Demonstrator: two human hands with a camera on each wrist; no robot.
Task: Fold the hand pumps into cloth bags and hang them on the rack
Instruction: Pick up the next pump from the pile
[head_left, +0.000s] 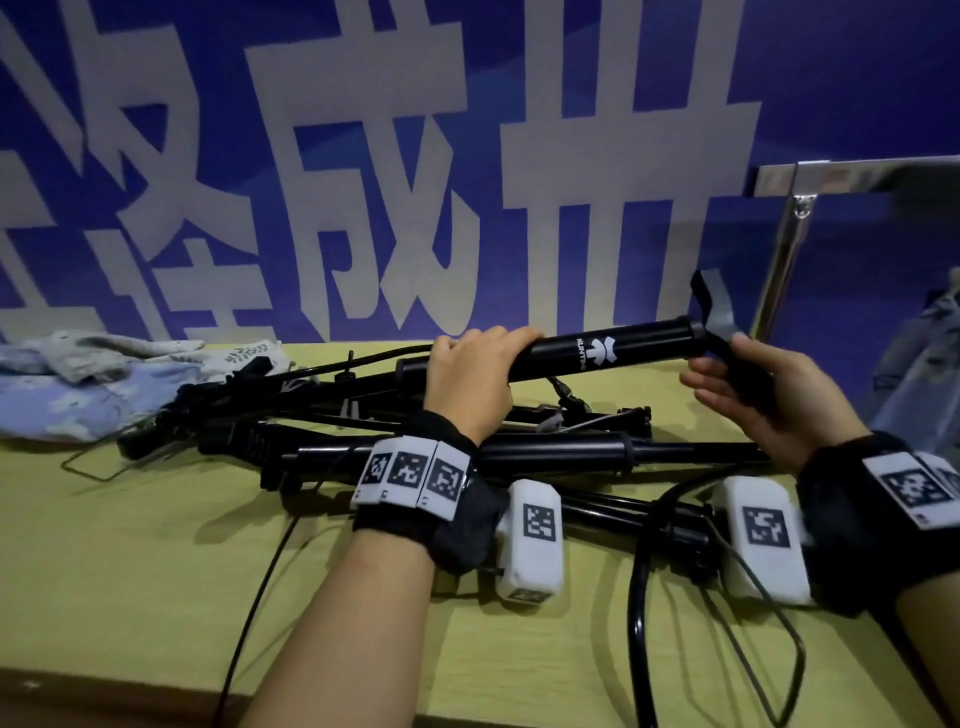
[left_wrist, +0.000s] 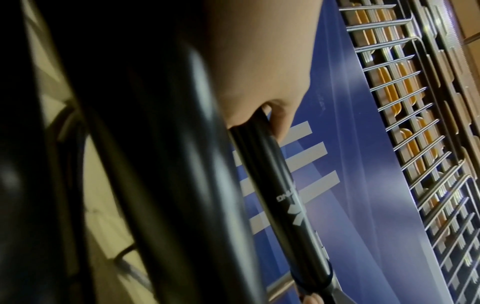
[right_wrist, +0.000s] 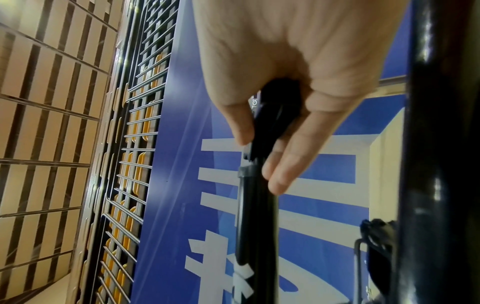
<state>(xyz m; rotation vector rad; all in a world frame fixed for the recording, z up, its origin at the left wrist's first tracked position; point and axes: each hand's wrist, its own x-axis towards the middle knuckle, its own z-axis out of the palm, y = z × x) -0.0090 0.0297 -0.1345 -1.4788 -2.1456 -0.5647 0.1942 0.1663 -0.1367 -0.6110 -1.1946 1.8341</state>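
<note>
A black hand pump (head_left: 608, 349) with a white logo is held level above the yellow table (head_left: 156, 545). My left hand (head_left: 470, 371) grips its barrel near the middle; the left wrist view shows the fingers wrapped round the barrel (left_wrist: 275, 181). My right hand (head_left: 763, 400) holds the pump's folding T-handle (head_left: 737, 364) at the right end, thumb on one side and fingers on the other, as the right wrist view shows on the handle (right_wrist: 270, 127). Several more black pumps (head_left: 363, 431) lie piled on the table below. Cloth bags (head_left: 104, 374) lie crumpled at the far left.
A blue banner (head_left: 363, 156) with large white characters stands close behind the table. A shiny metal rack frame (head_left: 795, 208) rises at the right. Black hoses (head_left: 644, 545) and thin wires (head_left: 270, 561) trail over the table's near part.
</note>
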